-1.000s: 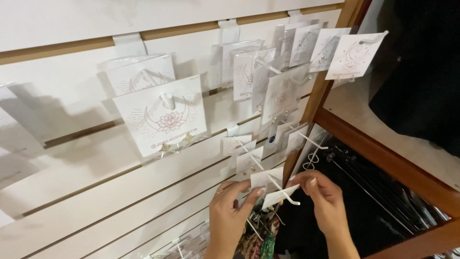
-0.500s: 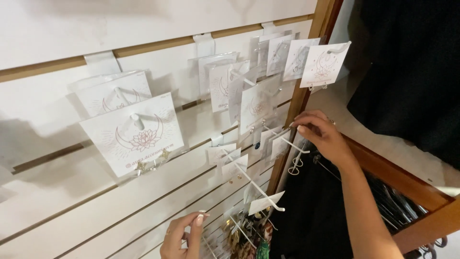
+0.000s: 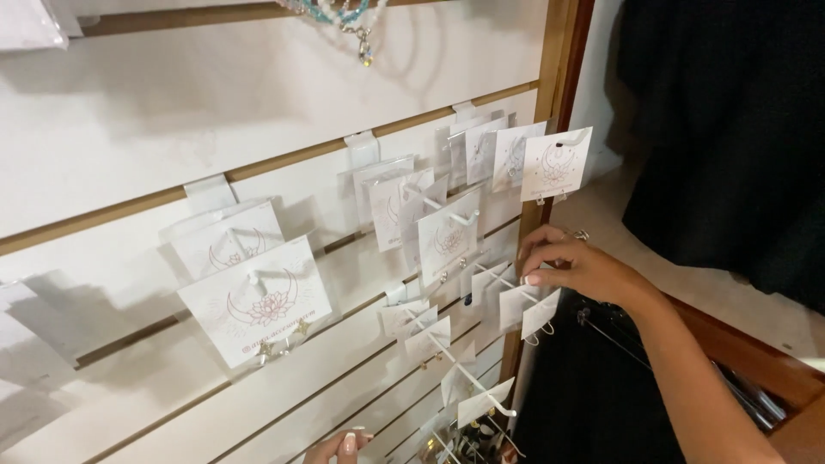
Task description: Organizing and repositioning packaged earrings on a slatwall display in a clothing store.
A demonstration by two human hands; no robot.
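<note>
Your right hand (image 3: 577,268), mid-right of frame, pinches small white earring cards (image 3: 531,308) on a slatwall hook (image 3: 494,277). Cards are light, thin, bendable: hold by edges. Left hand (image 3: 339,447), bottom centre, mostly cut off; grip can't tell.

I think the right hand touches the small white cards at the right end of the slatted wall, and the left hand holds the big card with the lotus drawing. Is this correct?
Not quite. In the head view the left hand holds no card: it sits low at the bottom edge, well apart from the big lotus card, which hangs alone on its peg. The right hand does touch the small white cards at the right end of the slatted wall.
</note>
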